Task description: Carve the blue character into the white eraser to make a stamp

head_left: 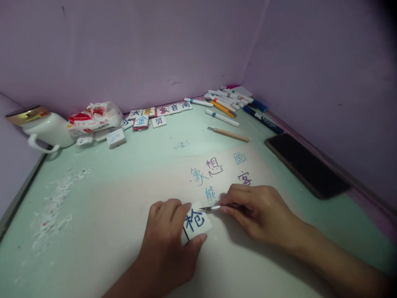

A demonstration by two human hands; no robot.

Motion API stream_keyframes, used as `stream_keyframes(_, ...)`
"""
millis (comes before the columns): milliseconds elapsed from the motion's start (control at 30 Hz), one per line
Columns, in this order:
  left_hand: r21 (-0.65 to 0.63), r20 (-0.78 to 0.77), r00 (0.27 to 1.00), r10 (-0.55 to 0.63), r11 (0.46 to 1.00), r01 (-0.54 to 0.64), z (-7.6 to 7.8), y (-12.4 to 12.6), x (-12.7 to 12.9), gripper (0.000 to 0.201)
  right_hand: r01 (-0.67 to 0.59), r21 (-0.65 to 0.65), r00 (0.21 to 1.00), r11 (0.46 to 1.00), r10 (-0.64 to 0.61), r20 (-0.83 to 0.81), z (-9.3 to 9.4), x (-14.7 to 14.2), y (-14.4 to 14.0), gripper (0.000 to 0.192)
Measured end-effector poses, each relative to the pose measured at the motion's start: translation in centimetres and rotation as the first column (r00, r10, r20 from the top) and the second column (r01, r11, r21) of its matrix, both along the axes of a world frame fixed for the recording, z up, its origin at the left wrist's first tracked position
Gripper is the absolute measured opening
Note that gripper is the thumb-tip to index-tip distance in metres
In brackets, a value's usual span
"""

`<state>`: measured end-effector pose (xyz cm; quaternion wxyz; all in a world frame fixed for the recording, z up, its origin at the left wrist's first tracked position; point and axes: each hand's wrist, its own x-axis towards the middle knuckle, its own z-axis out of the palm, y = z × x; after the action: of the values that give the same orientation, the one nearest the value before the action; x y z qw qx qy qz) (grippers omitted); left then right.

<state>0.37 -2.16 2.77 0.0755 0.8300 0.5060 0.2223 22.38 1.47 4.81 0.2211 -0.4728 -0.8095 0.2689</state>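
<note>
My left hand [167, 240] pinches a small white block [197, 221] with a dark blue written character on its top face, held just above the paper. My right hand [257, 211] grips a thin craft knife [214, 207] whose metal tip points left and touches the block's upper edge. Both hands rest on a pale sheet of paper [130, 215] bearing several blue and purple handwritten characters just beyond the hands.
A dark phone [305, 163] lies at the right. Marker pens [229, 101] and a wooden-handled tool [231, 133] lie at the back. A row of character blocks [159, 112], a plastic packet [94, 116] and a white mug [46, 128] stand at back left. White shavings [54, 207] litter the left.
</note>
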Motion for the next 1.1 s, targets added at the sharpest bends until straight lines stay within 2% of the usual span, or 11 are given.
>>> stream_keyframes(167,0.014,-0.018,1.000,-0.015,1.000,0.015,0.0,0.1,-0.2,0.037,-0.069,0.027,0.997,0.997,0.067,0.040,0.3,0.0,0.0,0.013)
stream_keyframes(467,0.013,-0.013,1.000,-0.015,1.000,0.015,0.2,0.0,-0.1,0.035,-0.087,0.161,0.991,0.983,0.068,0.117,-0.3,0.0,-0.3,0.015)
stream_keyframes(767,0.020,-0.026,0.999,-0.030,0.999,0.030,0.1,0.1,-0.2,0.037,-0.107,0.363,0.974,0.926,0.024,0.225,-0.2,-0.6,-1.0,0.028)
stream_keyframes(1100,0.007,-0.026,1.000,-0.012,1.000,0.013,0.2,0.0,-0.2,0.038,-0.071,0.383,0.979,0.921,-0.010,0.204,0.0,-0.8,-1.5,0.029)
